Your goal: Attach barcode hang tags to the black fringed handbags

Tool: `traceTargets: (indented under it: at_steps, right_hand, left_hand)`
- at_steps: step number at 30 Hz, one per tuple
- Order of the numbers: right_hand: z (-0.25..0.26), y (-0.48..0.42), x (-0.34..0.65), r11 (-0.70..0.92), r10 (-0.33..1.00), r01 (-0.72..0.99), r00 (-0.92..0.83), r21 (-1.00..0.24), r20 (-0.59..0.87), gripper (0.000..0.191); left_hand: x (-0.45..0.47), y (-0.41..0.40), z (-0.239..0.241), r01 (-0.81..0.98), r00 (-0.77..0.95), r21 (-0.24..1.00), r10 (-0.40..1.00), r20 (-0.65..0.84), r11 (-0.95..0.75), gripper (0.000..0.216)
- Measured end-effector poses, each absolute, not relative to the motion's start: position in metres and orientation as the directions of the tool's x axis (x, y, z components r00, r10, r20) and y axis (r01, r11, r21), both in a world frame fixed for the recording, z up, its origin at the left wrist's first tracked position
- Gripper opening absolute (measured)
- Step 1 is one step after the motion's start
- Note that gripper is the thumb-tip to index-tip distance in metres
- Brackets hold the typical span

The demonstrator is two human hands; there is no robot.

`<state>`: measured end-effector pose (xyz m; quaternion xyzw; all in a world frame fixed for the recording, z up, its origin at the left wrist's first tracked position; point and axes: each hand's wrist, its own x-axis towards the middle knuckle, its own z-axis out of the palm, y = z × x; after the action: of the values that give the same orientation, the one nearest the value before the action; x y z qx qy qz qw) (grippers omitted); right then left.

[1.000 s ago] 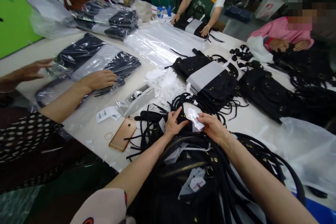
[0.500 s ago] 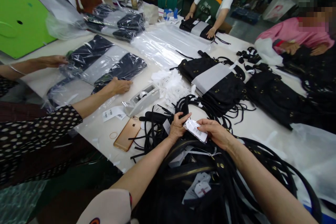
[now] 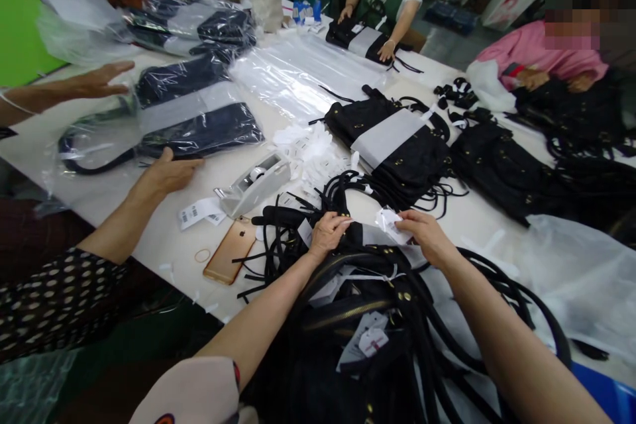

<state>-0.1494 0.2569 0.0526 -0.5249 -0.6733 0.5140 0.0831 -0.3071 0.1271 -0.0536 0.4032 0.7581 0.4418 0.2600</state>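
My left hand (image 3: 326,233) is curled and pressed onto a black bag (image 3: 348,331) with long black straps that lies in front of me. My right hand (image 3: 422,233) pinches a small crumpled white packet (image 3: 389,220) just right of the left hand, above the bag's top edge. White paper tags (image 3: 370,341) hang from the bag's zip area near me. Loose black straps (image 3: 288,238) spread on the table to the left of my hands.
A gold phone (image 3: 229,252), a white tape dispenser (image 3: 256,182) and barcode labels (image 3: 199,212) lie left of the straps. A co-worker's hands (image 3: 166,175) handle a bag in clear plastic (image 3: 163,126). More black bags (image 3: 392,146) and two other people sit across the white table (image 3: 477,218).
My hands have drawn apart; the white packet now stays in my right hand alone, and my left hand has dropped onto the bag. The co-worker at left has lifted and shifted the plastic-wrapped bag.
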Motion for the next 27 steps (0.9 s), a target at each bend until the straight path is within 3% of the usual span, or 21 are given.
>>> traceTargets:
  at_steps: [2,4,6,7,9,12,16,22,27]
  right_hand:
    - [0.052,0.253,-0.150,0.253,0.813,0.702,-0.527,-0.665,-0.248,0.012]
    - [0.053,0.243,-0.159,0.544,0.746,0.651,-0.664,-0.530,-0.051,0.023]
    - [0.052,0.232,-0.173,0.686,0.620,0.536,-0.785,-0.492,0.009,0.030]
    - [0.051,0.227,-0.181,0.708,0.557,0.493,-0.830,-0.506,-0.030,0.031]
    - [0.047,0.222,-0.195,0.695,0.473,0.478,-0.867,-0.538,-0.159,0.029]
    - [0.040,0.224,-0.208,0.621,0.481,0.553,-0.829,-0.556,-0.287,0.021]
    - [0.035,0.229,-0.207,0.554,0.471,0.542,-0.830,-0.632,-0.300,0.005]
    - [0.031,0.224,-0.200,0.569,0.447,0.508,-0.851,-0.646,-0.275,0.013]
    - [0.027,0.222,-0.197,0.505,0.489,0.557,-0.814,-0.659,-0.313,0.014]
  left_hand:
    - [-0.307,0.127,-0.054,0.405,-0.527,0.870,0.850,-0.029,0.280,0.023]
    - [-0.308,0.127,-0.053,0.429,-0.517,0.860,0.856,-0.018,0.277,0.023]
    - [-0.308,0.126,-0.051,0.447,-0.508,0.851,0.861,-0.011,0.275,0.024]
    - [-0.308,0.126,-0.050,0.452,-0.506,0.849,0.863,-0.009,0.274,0.025]
    - [-0.308,0.125,-0.048,0.456,-0.504,0.847,0.864,-0.007,0.273,0.026]
    - [-0.308,0.124,-0.046,0.448,-0.507,0.852,0.862,-0.006,0.269,0.027]
    - [-0.307,0.124,-0.046,0.433,-0.513,0.859,0.858,-0.014,0.272,0.027]
    - [-0.305,0.123,-0.042,0.319,-0.547,0.915,0.836,-0.035,0.247,0.027]
    - [-0.302,0.123,-0.044,0.113,-0.655,0.961,0.746,-0.118,0.252,0.052]
